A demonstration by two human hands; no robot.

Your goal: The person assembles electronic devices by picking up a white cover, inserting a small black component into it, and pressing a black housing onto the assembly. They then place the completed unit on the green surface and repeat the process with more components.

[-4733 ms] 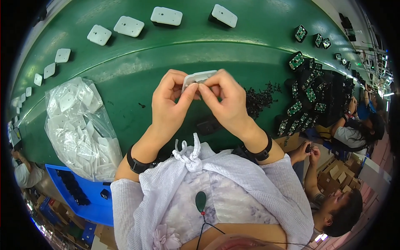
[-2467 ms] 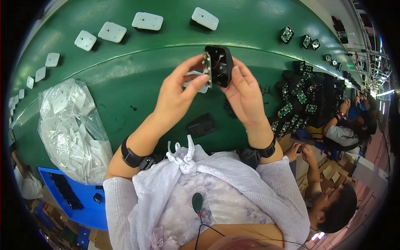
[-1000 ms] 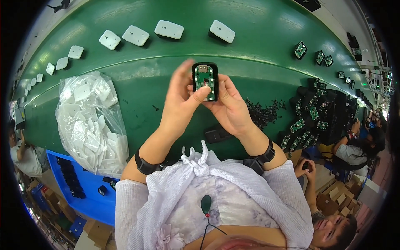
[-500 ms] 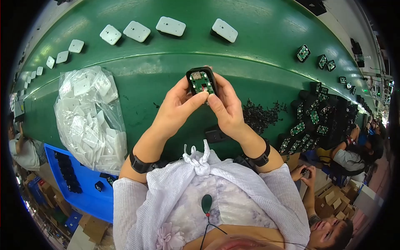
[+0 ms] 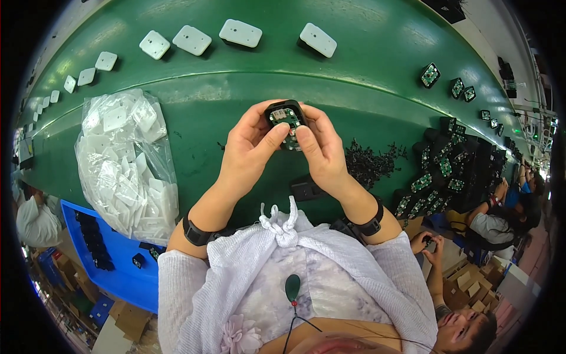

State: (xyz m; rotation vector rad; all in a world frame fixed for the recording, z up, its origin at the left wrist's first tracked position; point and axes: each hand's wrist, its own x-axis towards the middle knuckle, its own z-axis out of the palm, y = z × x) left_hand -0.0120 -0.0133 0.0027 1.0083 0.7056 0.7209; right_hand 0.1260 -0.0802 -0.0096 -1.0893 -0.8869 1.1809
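Over the middle of the green table, a black plastic housing is held between both hands. Its open face is turned up toward me and shows a green circuit board with metal connectors at the far end. My left hand wraps the left side, its thumb pressing on the board. From the right, my right hand grips the other side, thumb also on the board near a small red spot. The thumbs cover part of the board. Close to my right wrist lies another black housing.
A clear bag of white plates lies at left, above a blue tray with black parts. A pile of small black pieces and many board-filled housings are at right. White-topped units line the far side. A co-worker's hands show at lower right.
The housing has shifted slightly nearer to me and tilted. My left thumb has moved farther up the board, and the right thumb now presses higher on it too.
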